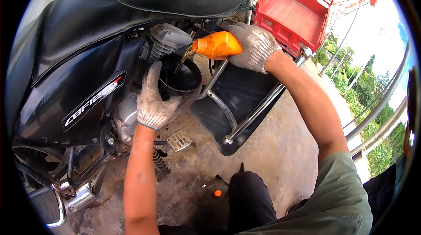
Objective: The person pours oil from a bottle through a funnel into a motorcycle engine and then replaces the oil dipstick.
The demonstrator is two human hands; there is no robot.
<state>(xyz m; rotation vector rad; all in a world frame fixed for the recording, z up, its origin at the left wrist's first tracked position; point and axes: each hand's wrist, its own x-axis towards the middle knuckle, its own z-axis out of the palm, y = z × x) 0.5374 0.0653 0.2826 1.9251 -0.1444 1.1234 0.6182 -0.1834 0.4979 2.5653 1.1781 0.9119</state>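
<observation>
My left hand (155, 98), in a knitted work glove, holds a black funnel (184, 85) by its side, with the thumb along the rim. The funnel stands beside the finned engine cylinder (169, 41) of a black motorcycle (79, 80); its lower end is hidden. My right hand (255, 46), gloved too, grips an orange plastic bottle (220, 45) tilted mouth-down to the left. A stream of yellowish-brown liquid runs from the bottle's mouth into the funnel. The bottle's base is hidden by the right glove.
A chrome guard bar (260, 113) with a black sheet (240, 87) juts out right of the funnel. Below are a metal foot pedal (179, 140) and, on the stained concrete floor (197, 166), an orange cap (217, 193). A red cargo bed (292, 14) stands behind. Part of a person (383, 185) shows at right.
</observation>
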